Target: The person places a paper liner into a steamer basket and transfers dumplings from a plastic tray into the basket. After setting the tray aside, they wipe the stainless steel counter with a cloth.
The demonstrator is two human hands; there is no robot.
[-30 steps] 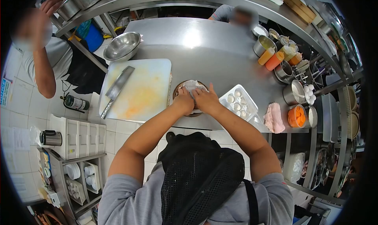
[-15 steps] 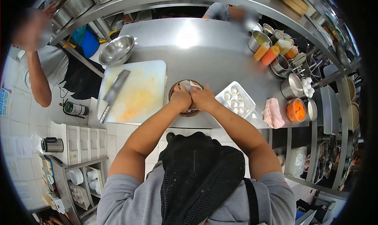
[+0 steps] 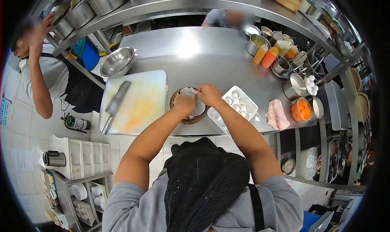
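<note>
A round brown bowl-like container (image 3: 174,98), perhaps a bamboo steamer basket, sits near the table's front edge. Thin white sheet-like material (image 3: 200,107) lines its inside. My left hand (image 3: 185,105) reaches into it with curled fingers on the white sheet; its fingertips are partly hidden. At the far right rim, my right hand (image 3: 209,94) pinches an edge of that same sheet. Right of the container stands a white plastic tray (image 3: 248,98) holding several round white pieces. To the left, a cleaver (image 3: 117,102) lies on a stained white cutting board (image 3: 152,84).
A metal bowl (image 3: 118,61) stands behind the board. Pink raw meat (image 3: 277,115), an orange-filled tub (image 3: 301,109), sauce bottles (image 3: 269,57) and steel pots (image 3: 258,44) line the right side. A shelf (image 3: 162,6) runs overhead. Co-workers are at left and across the table.
My right hand has moved apart from my left, toward the rim, pinching the sheet's edge. More of the white sheet shows between the hands. The camera view has shifted slightly.
</note>
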